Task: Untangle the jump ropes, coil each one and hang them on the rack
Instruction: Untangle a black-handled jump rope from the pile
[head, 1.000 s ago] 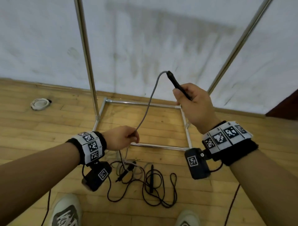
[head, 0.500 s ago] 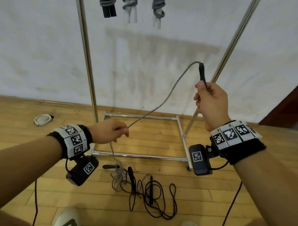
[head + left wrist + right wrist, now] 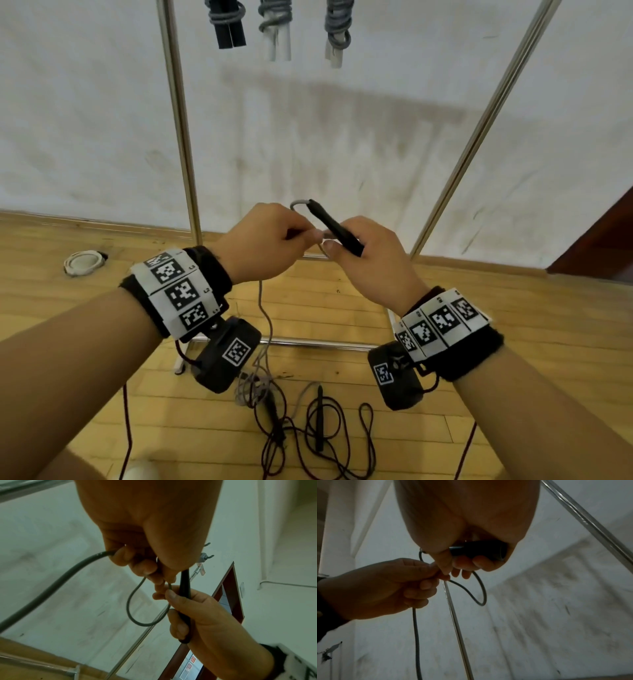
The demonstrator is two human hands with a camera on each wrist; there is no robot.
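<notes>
My right hand (image 3: pixel 342 246) grips the black handle (image 3: pixel 334 228) of a grey jump rope at chest height in front of the rack. My left hand (image 3: pixel 301 234) pinches the grey cord (image 3: pixel 263 308) right beside it, fingertips almost touching. A short loop of cord (image 3: pixel 130 609) curves between the two hands. Below my left hand the cord drops to a tangle (image 3: pixel 253 387) on the floor, where a dark rope (image 3: pixel 308 438) with thin black handles lies in loose loops. In the right wrist view the handle (image 3: pixel 479 550) lies across my curled fingers.
Three coiled ropes (image 3: pixel 274 24) hang from the top of the chrome rack, between its left upright (image 3: pixel 178 120) and slanting right upright (image 3: pixel 486 120). Its base bar (image 3: pixel 308 341) lies on the wooden floor. A white round object (image 3: pixel 84 262) sits at left, a dark red door (image 3: pixel 599 246) at right.
The hands have come together: the right one lowered the handle leftward and the left one rose to meet it. The long taut span of cord became a small loop.
</notes>
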